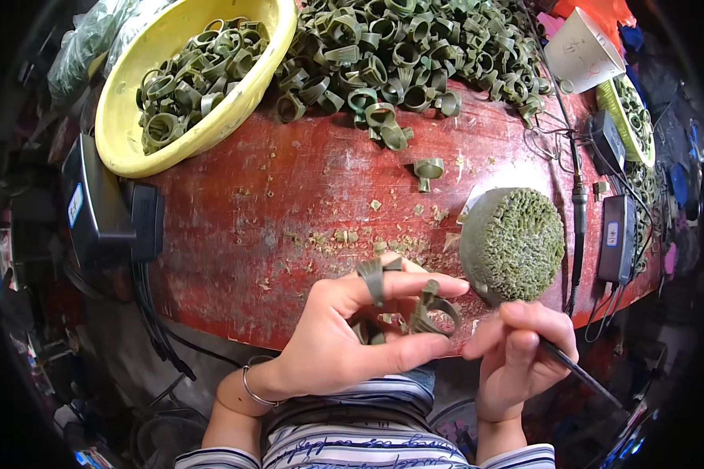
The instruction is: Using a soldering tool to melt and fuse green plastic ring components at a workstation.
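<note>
Near the table's front edge, my left hand [332, 340] pinches an olive-green ring [425, 319] between thumb and index finger. A second flared green ring [373, 281] sits around a finger of that hand. More green pieces [368, 330] are partly hidden inside the curled fingers. To the right, my right hand [520, 352] grips a thin dark pen-like tool [579, 373], whose shaft slants down to the right. The tip of this tool is hidden by the fingers, close to the pinched ring. Just beyond that hand stands a round green block [524, 244] with a rough, crumbly top.
A yellow basin [111, 148] of green rings stands back left, beside a large ring pile [414, 47]. One loose ring [428, 172] lies mid-table among green crumbs. Dark boxes [102, 211] with cables flank the red table [235, 203]; a white cup [583, 51] tilts back right.
</note>
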`<state>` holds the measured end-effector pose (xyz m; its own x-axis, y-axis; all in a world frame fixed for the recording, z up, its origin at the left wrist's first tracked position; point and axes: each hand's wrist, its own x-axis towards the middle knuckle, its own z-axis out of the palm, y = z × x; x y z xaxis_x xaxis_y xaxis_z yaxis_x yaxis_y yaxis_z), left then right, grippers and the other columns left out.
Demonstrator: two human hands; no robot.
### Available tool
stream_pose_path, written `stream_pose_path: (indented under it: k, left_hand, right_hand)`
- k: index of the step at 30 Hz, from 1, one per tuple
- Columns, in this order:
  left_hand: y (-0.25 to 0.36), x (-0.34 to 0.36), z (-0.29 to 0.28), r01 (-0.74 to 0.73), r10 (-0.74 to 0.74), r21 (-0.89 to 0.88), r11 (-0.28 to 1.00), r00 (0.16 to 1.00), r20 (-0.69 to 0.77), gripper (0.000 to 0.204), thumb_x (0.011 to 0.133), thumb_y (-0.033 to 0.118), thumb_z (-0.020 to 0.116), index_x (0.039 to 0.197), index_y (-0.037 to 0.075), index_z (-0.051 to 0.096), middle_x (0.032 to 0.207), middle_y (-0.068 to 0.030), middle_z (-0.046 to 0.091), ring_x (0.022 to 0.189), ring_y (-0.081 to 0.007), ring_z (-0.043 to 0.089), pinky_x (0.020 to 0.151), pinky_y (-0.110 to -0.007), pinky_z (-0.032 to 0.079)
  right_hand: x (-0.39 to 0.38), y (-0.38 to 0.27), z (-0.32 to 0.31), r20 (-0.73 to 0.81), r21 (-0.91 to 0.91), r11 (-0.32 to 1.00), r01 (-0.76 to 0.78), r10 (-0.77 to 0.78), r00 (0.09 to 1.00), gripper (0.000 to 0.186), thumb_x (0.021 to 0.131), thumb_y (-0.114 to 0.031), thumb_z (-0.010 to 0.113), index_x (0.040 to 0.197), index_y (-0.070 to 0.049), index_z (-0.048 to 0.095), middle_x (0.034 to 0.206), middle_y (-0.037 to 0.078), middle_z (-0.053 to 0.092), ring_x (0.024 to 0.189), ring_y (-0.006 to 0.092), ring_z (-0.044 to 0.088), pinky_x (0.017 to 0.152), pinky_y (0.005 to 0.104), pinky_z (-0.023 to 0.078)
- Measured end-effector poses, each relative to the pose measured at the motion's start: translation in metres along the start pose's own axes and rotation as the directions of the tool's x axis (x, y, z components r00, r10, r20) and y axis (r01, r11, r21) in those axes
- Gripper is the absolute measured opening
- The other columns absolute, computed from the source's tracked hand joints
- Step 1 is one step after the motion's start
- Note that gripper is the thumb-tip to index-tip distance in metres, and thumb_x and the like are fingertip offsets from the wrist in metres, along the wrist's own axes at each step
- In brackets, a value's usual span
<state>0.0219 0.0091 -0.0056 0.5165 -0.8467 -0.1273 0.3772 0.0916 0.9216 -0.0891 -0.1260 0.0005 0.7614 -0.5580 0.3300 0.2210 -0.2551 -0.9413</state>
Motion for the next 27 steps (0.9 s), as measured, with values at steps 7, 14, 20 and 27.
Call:
stream_pose_path:
  k: [7, 14, 20, 27]
  left_hand:
    - [0.0, 0.003, -0.012, 0.038, -0.13, -0.573, 0.819, 0.984, -0.121, 0.032, 0.082, 0.008, 0.055, 0.112, -0.004, 0.048, 0.102, -0.0131, 0.057, 0.083, -0.0159, 0.06, 0.054, -0.022, 0.049]
    - [-0.007, 0.005, -0.019, -0.078, -0.048, -0.624, 0.778, 0.982, -0.183, 0.012, 0.083, 0.001, 0.056, 0.095, -0.002, 0.056, 0.083, -0.0102, 0.06, 0.071, -0.0117, 0.058, 0.047, -0.02, 0.044]
    - [-0.005, 0.002, -0.019, -0.164, 0.041, -0.353, 0.921, 0.942, -0.333, 0.025, 0.077, -0.005, 0.061, 0.101, -0.003, 0.055, 0.1, -0.0107, 0.055, 0.078, -0.0112, 0.058, 0.058, -0.02, 0.047]
    - [-0.003, 0.002, -0.02, -0.241, 0.271, 0.203, 0.949, 0.953, -0.137, 0.04, 0.068, -0.003, 0.071, 0.106, 0.0, 0.06, 0.109, -0.0117, 0.056, 0.09, -0.0111, 0.056, 0.071, -0.021, 0.046]
  right_hand:
    - [0.049, 0.013, 0.023, 0.152, -0.574, 0.808, 0.132, -0.054, 0.987, 0.021, 0.081, 0.005, 0.052, 0.1, 0.001, 0.061, 0.075, 0.008, 0.055, 0.053, 0.0138, 0.051, 0.046, 0.0261, 0.038]
    - [0.082, 0.022, 0.044, 0.326, -0.813, 0.533, 0.234, 0.084, 0.942, 0.008, 0.076, 0.006, 0.052, 0.084, 0.004, 0.051, 0.082, 0.021, 0.046, 0.069, 0.0382, 0.053, 0.058, 0.0407, 0.044]
    - [0.066, 0.004, 0.038, 0.323, -0.648, 0.751, 0.126, 0.121, 0.939, 0.01, 0.073, -0.001, 0.063, 0.08, -0.002, 0.057, 0.073, 0.013, 0.049, 0.061, 0.0293, 0.053, 0.054, 0.0359, 0.042]
    - [0.033, -0.017, 0.032, 0.295, -0.368, 0.929, 0.048, 0.067, 0.953, 0.016, 0.071, -0.002, 0.07, 0.085, 0.001, 0.062, 0.071, 0.011, 0.056, 0.059, 0.0192, 0.057, 0.051, 0.0274, 0.045]
